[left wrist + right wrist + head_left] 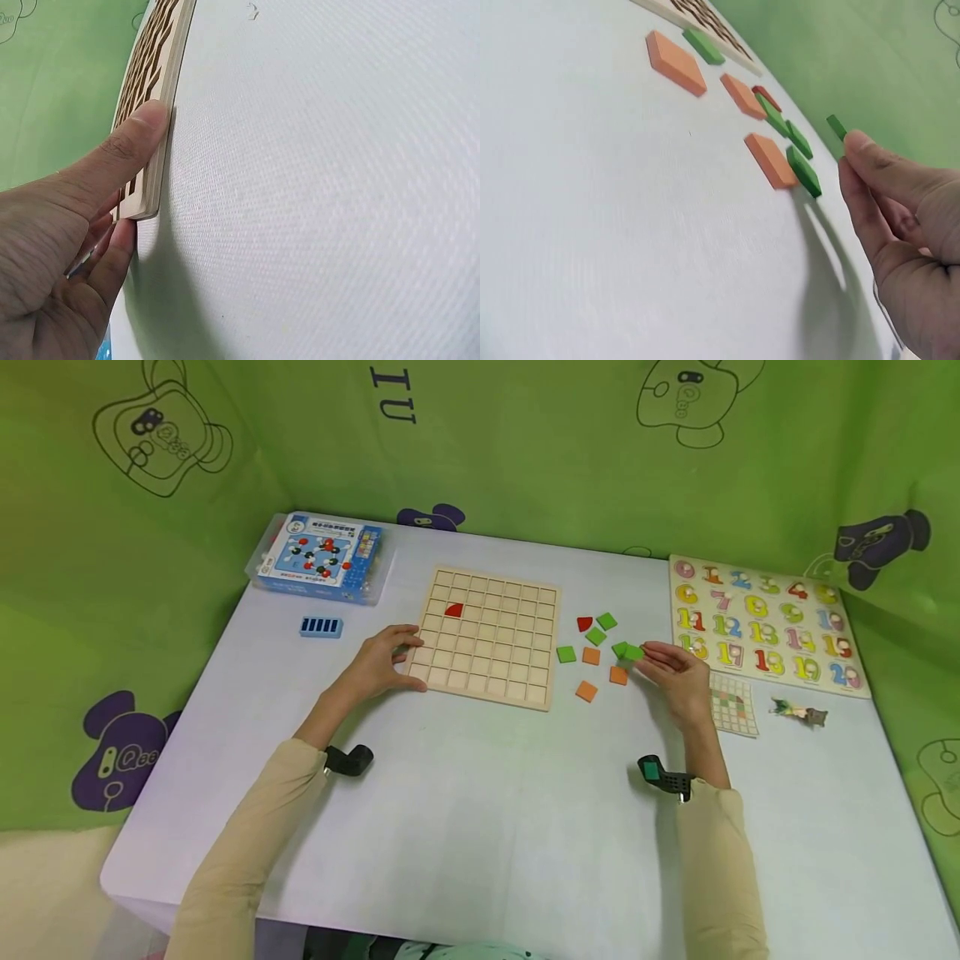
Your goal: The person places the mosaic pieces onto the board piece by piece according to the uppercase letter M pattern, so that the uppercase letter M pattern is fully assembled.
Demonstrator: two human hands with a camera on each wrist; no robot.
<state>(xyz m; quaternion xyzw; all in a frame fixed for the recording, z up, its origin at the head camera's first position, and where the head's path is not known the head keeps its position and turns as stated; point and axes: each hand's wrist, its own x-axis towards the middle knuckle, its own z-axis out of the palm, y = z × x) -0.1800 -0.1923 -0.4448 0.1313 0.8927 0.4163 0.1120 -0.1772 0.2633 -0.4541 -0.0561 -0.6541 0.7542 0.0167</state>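
Observation:
My right hand (681, 683) pinches a green tile (836, 126) between thumb and fingertips, above the table at the right of the loose pieces. With the thumb on its near edge and fingers against its left side, my left hand (377, 662) grips a corner of the wooden grid board (491, 639). One red quarter-round tile (454, 610) lies in a cell toward the board's upper left. Right of the board are several green tiles (566, 654), several orange tiles (587, 691) and another red tile (585, 623), all lying loose on the table.
A printed pattern card (735, 714) lies behind my right wrist, with a small figurine (798, 713) beside it. The number puzzle board (772, 618) is at the back right. At the back left stand a boxed molecule set (318, 560) and a blue slotted block (321, 627).

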